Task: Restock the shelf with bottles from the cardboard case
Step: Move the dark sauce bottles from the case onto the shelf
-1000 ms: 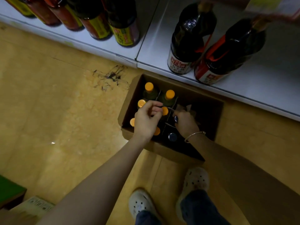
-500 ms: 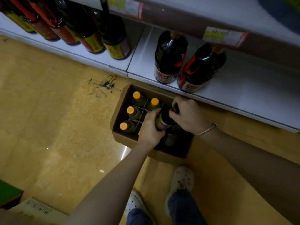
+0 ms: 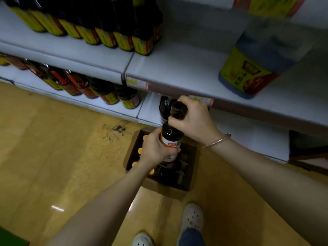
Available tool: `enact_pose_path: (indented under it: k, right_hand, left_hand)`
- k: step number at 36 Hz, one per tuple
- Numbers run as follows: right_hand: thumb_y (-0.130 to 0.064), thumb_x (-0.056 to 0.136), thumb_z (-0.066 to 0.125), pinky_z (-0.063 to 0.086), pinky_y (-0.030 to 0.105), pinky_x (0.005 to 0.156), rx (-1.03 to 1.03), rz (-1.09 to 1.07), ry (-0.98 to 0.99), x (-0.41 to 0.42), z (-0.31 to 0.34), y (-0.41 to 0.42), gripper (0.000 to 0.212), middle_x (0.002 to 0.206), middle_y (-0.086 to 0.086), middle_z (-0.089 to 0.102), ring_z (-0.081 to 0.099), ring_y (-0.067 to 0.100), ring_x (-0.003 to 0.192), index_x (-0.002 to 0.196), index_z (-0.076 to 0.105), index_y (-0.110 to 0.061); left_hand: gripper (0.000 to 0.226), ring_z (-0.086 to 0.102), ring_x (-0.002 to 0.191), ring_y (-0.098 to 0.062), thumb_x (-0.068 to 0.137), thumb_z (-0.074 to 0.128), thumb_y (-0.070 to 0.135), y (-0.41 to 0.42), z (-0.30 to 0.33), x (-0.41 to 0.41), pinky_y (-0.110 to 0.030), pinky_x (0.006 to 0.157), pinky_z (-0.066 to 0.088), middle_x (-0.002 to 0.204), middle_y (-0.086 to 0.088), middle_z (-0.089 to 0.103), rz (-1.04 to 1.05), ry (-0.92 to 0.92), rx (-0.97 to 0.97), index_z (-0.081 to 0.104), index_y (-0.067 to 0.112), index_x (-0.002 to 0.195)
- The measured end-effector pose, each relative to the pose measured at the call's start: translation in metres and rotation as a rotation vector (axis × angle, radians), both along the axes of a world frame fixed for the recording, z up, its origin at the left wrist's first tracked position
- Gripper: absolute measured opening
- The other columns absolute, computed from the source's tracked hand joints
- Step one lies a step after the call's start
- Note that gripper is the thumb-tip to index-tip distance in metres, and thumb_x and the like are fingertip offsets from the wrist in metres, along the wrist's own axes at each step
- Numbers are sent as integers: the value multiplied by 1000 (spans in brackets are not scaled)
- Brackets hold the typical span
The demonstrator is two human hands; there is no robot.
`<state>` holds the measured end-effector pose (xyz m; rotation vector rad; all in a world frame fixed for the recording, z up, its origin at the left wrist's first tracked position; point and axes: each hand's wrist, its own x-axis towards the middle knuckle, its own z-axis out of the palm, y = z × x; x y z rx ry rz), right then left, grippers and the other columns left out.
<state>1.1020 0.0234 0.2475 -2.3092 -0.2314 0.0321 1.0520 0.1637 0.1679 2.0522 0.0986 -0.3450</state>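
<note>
Yellow flooring carries the cardboard case (image 3: 184, 189) just before the white shelf (image 3: 177, 68). Two dark bottles are lifted above it: the left hand (image 3: 154, 150) is clamped around one bottle (image 3: 170, 137), the right hand (image 3: 195, 119) around another bottle (image 3: 178, 110), probably one per hand to halve the trips. Four orange caps (image 3: 140, 150) are visible in the case.

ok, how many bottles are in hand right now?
2. The lower bottle is in the left hand, above the cardboard case. The upper bottle is in the right hand.
</note>
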Motion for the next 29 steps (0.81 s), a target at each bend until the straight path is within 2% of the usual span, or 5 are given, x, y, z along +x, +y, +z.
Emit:
enact_pose_path:
  k: [4,10,15,20,29]
  right_hand:
    - [-32,73,71,34,10,51,95,-44,-48,6,61,12,21,56,-14,47,47,-3,54,76,51,-25]
    - [-44,80,69,44,31,70,80,47,-77,14,181,26,35,92,0,63,56,15,82,97,65,-14]
    - [-41,82,68,47,11,65,264,88,-5,6,282,35,28,89,-11,65,61,-5,77,102,62,-24]
    - [-41,73,77,49,13,78,277,161,-50,-5,375,37,45,102,-16,67,62,-6,92,113,57,-32]
    - [-40,62,84,47,14,67,273,81,-183,-31,507,30,62,101,-15,64,62,-4,90,113,50,-32]
  left_hand:
    - [50,63,74,11,48,90,30,12,71,14,-6,60,47,78,17,68,24,-19,-19,57,36,85]
    - [44,68,75,1,50,90,33,34,207,32,-23,66,57,77,10,73,10,-127,-39,65,25,85]
    - [37,70,75,-5,56,90,26,51,318,37,-22,64,56,78,5,74,-30,-203,-110,68,19,85]
    - [31,71,74,-5,57,89,22,55,415,37,-17,59,54,75,5,75,-72,-320,-140,71,19,83]
    - [27,72,80,-16,60,86,16,44,557,27,-42,76,59,82,-5,74,-156,-487,-169,70,12,82]
